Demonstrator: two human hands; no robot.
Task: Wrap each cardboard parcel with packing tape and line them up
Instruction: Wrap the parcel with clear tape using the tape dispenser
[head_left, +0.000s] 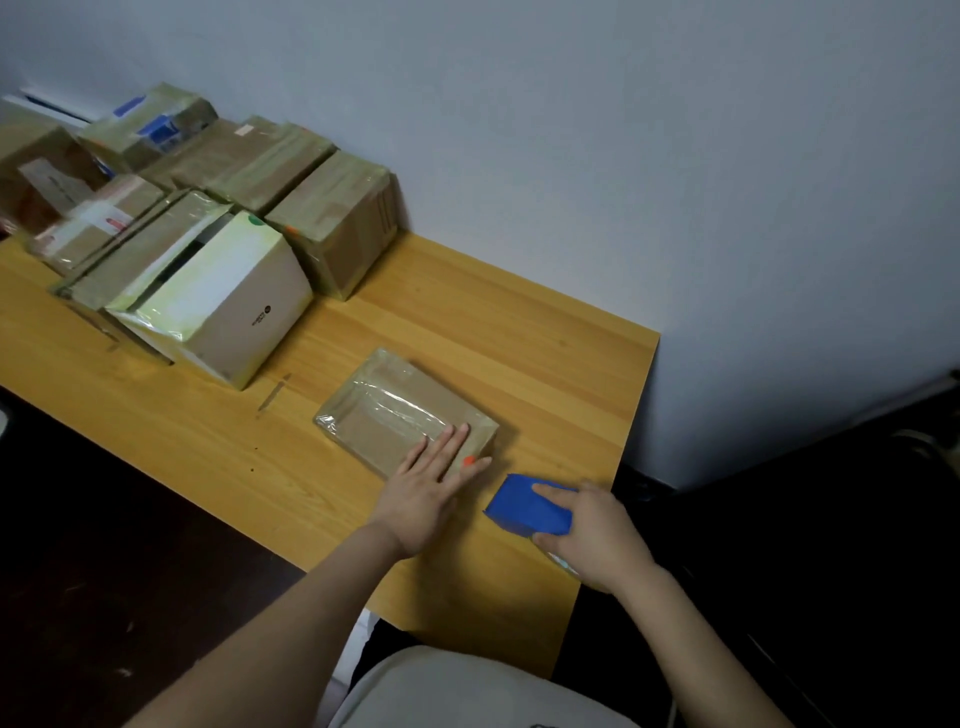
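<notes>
1. Wooden table (467, 322) carries everything. Bare board lies open between the pile and the parcel, giving room to slide a box leftward. The table's right edge runs close beside the right hand.
2. Pile (249, 156) of taped boxes crowds the far left against the wall, probably parked clear of the working spot. It sits unevenly, so the lining-up looks unfinished.
3. Parcel (384, 410) lies flat near the front right, well apart from the pile, with glossy tape across its top.
4. Left hand (426, 483) rests on the parcel's near corner with its fingers straight, likely pinning the box or smoothing tape.
5. Right hand (597, 535) has its fingers curled round the dispenser.
6. Dispenser (524, 506), blue, sits just beside the parcel's near corner, ready for another pass.
</notes>
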